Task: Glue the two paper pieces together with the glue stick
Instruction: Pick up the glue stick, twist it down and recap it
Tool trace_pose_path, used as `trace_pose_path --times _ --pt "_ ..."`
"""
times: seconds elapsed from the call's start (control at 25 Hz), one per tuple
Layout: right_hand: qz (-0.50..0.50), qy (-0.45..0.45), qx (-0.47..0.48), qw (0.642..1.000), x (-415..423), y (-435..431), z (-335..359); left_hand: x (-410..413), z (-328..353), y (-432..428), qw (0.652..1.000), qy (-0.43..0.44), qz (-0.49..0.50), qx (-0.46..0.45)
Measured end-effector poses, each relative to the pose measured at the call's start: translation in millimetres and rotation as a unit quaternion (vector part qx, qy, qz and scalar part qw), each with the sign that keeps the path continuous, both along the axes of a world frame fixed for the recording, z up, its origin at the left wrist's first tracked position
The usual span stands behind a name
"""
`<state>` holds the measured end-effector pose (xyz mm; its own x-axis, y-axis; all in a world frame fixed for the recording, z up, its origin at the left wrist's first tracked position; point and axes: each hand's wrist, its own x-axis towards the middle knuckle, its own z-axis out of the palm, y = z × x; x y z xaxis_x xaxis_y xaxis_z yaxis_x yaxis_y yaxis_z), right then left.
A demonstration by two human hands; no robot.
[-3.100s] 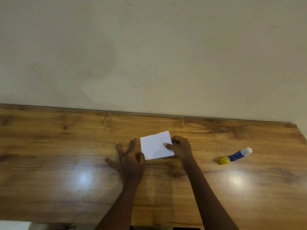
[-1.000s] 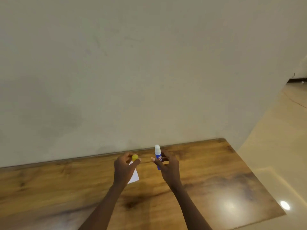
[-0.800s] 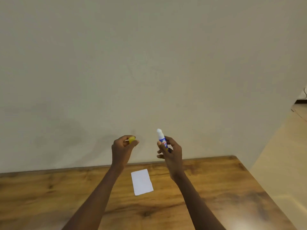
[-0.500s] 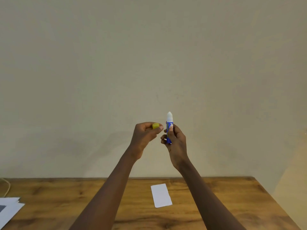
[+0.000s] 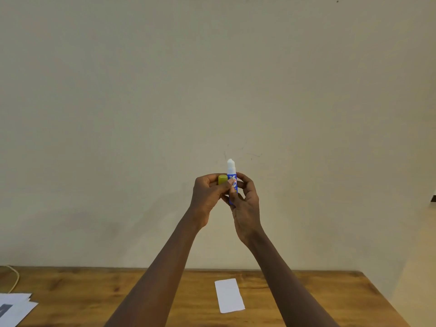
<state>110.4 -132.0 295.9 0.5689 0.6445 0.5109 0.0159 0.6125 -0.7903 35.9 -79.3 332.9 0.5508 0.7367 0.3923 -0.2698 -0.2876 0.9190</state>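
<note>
Right hand (image 5: 245, 208) gripping an upright blue glue stick (image 5: 232, 179), white tip exposed, raised before a beige wall (image 5: 212, 79), left hand (image 5: 207, 197) pinching its yellow cap (image 5: 222, 179) beside it, white paper piece (image 5: 229, 295) flat on the wooden table (image 5: 318, 300) below, loose sheets (image 5: 14, 308) at far left

Two slim forearms, bare from the wrists down to the picture's lower edge, end in a bare left hand (image 5: 207, 197) and a bare right hand (image 5: 246, 208), the left showing a short thumbnail.

Wooden table (image 5: 330, 291) carries a white paper piece (image 5: 230, 296), loose sheets (image 5: 14, 308) and a cord (image 5: 17, 277)
</note>
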Motion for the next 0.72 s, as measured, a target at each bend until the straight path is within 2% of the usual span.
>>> trace_pose_path --times 0.2,0.32,0.4,0.44,0.6,0.72 --pt "0.010 0.037 -0.001 0.999 8 -6 -1 0 0 -1 1.000 -0.011 0.019 -0.004" --pt "0.065 0.112 -0.107 0.986 7 -11 -6 -1 -1 0 0.999 -0.020 0.026 -0.018" --pt "0.117 0.178 -0.189 0.959 5 -11 -8 -4 0 3 0.999 -0.032 0.019 -0.033" --pt "0.144 0.217 -0.192 0.946 4 -11 -7 -4 1 4 0.999 -0.032 0.014 -0.032" --pt "0.207 0.345 -0.081 0.912 -7 -4 -2 -2 4 8 0.999 -0.025 0.017 -0.012" --pt "0.200 0.383 -0.010 0.902 -10 0 -6 2 5 11 1.000 -0.020 0.022 0.000"
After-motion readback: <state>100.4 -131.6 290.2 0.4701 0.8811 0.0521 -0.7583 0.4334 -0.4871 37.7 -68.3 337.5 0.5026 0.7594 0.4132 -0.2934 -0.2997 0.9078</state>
